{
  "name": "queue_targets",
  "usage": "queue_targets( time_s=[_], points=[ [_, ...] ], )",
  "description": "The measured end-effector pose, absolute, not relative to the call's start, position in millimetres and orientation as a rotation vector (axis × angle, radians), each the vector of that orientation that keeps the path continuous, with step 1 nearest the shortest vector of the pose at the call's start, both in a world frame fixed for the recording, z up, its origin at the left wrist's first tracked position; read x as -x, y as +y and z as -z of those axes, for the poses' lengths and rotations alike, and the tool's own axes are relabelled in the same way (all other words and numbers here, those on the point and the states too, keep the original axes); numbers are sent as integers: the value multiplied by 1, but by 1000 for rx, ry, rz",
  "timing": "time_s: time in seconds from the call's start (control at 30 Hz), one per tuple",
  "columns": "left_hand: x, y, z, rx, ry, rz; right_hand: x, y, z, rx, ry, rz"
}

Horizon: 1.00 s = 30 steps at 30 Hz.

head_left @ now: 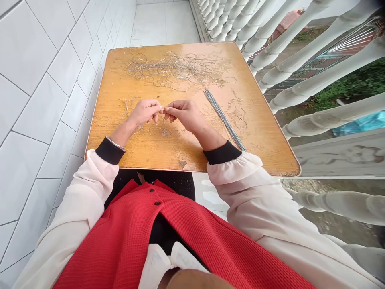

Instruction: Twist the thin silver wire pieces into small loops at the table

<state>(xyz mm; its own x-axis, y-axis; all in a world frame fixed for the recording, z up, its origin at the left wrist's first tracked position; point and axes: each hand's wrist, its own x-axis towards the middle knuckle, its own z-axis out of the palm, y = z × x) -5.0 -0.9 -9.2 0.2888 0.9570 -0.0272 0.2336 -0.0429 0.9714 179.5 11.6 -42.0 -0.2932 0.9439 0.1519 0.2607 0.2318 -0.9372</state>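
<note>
Left side of an orange-brown wooden tabletop (156, 156): loose thin wire loops (104, 120) lie scattered. Left hand (144, 113): fingers curled, thumb and fingertips pinched, meeting the right hand (184, 114), which is likewise nearly closed in a pinch. A fine silver wire (162, 109) seems held between them, too thin to confirm. Far side: a tangled mass of thin silver wire rings (171, 68). Right: a straight bundle of grey metal rods (224, 118) lies diagonally, near the right hand.
</note>
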Motion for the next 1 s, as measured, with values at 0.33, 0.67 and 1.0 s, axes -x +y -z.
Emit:
queue_targets(
  time_s=[0.33, 0.67, 1.0],
  points=[
    [0, -3, 14, -1457, 1082, -958, -183, 23, 41, 1146, -1746, -998],
    [-3, 0, 22, -1359, 1004, -1052, -175, 11, 29, 1050, -1656, -1014],
    [-1, 3, 19, -1322, 960, -941, -180, 14, 34, 1087, -1652, -850]
  ],
)
